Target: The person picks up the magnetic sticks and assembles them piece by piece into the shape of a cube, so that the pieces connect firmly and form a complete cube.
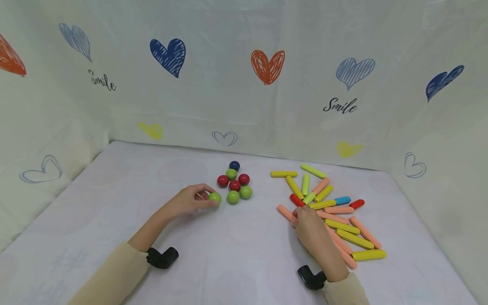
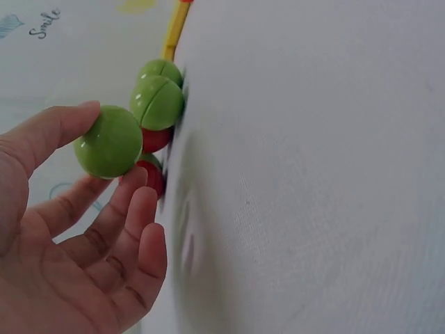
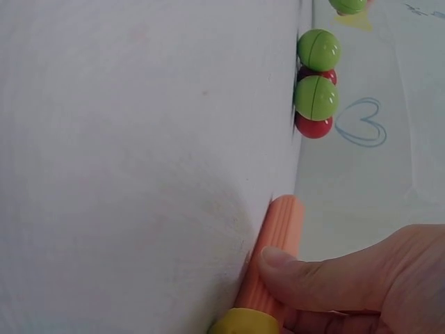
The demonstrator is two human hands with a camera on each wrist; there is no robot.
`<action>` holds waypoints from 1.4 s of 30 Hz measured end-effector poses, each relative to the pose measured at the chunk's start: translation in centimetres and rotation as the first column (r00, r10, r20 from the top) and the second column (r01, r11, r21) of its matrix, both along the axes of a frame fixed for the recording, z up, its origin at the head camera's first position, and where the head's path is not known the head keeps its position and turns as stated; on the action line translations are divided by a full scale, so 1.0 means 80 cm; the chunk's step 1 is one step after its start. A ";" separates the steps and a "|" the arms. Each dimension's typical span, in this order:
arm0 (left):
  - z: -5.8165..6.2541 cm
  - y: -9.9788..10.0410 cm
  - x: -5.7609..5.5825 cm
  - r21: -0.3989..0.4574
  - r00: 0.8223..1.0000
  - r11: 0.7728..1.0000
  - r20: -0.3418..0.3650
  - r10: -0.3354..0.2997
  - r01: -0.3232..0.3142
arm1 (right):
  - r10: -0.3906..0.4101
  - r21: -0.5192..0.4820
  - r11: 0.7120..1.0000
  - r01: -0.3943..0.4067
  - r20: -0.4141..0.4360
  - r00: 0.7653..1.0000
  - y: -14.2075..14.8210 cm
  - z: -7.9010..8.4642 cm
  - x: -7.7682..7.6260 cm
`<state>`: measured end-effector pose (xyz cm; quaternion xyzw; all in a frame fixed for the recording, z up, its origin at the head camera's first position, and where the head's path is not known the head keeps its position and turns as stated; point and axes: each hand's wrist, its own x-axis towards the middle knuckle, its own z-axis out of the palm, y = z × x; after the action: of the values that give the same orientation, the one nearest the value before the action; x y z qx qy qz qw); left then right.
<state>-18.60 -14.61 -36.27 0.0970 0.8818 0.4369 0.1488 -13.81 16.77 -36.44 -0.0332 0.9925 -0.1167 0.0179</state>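
My left hand (image 1: pixel 188 199) pinches a glossy green ball (image 1: pixel 215 198) between thumb and fingertips. In the left wrist view that green ball (image 2: pixel 108 142) looks lifted off the cloth. Just right of it are two more green balls, red balls (image 1: pixel 234 185), another green ball and a dark blue ball (image 1: pixel 234 165) at the back. At the left side of a group of coloured sticks, my right hand (image 1: pixel 311 231) holds a peach stick (image 1: pixel 285 212). The right wrist view has the thumb on this ridged peach stick (image 3: pixel 281 226), with a yellow piece (image 3: pixel 247 322) at its near end.
Several yellow sticks (image 1: pixel 354 239), peach, light green and red sticks (image 1: pixel 357 204) and a blue piece (image 1: pixel 342 200) lie around and beyond the right hand. White cloth (image 1: pixel 228 262) covers the table. A white curtain (image 1: pixel 221 93) printed with hearts stands behind. Each wrist wears a black device (image 1: pixel 162 258).
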 end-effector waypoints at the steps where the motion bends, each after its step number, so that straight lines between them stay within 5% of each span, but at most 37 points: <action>1: 0.002 0.000 0.003 0.008 1.000 1.000 0.006 0.004 -0.004 | 0.002 0.000 1.000 -0.002 -0.003 1.000 0.000 0.000 0.000; 12: 0.009 0.011 0.047 0.043 0.999 0.999 0.023 0.027 -0.028 | 0.029 0.029 0.999 -0.029 -0.027 0.999 0.001 -0.001 0.000; 21: -0.003 0.013 0.078 0.045 1.000 0.999 -0.027 -0.011 0.012 | 0.067 0.079 0.995 -0.062 -0.065 0.996 0.001 -0.003 0.001; 26: -0.013 0.015 0.086 0.062 1.000 0.998 -0.009 0.017 -0.016 | 0.100 0.147 0.986 -0.085 -0.099 0.990 0.001 -0.003 0.001; 33: -0.014 0.033 0.094 0.022 0.990 0.991 0.040 0.133 -0.134 | 0.014 0.024 1.000 -0.012 -0.053 0.998 -0.002 -0.005 0.004; 42: -0.016 0.044 0.096 0.041 0.993 0.992 0.025 0.115 -0.116 | 0.011 0.045 0.999 -0.009 -0.048 0.999 -0.003 -0.003 0.004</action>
<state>-10.91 -11.09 -37.55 0.0441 0.8748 0.4643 0.1310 -13.47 16.55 -36.68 -0.0405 0.9948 -0.0935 -0.0047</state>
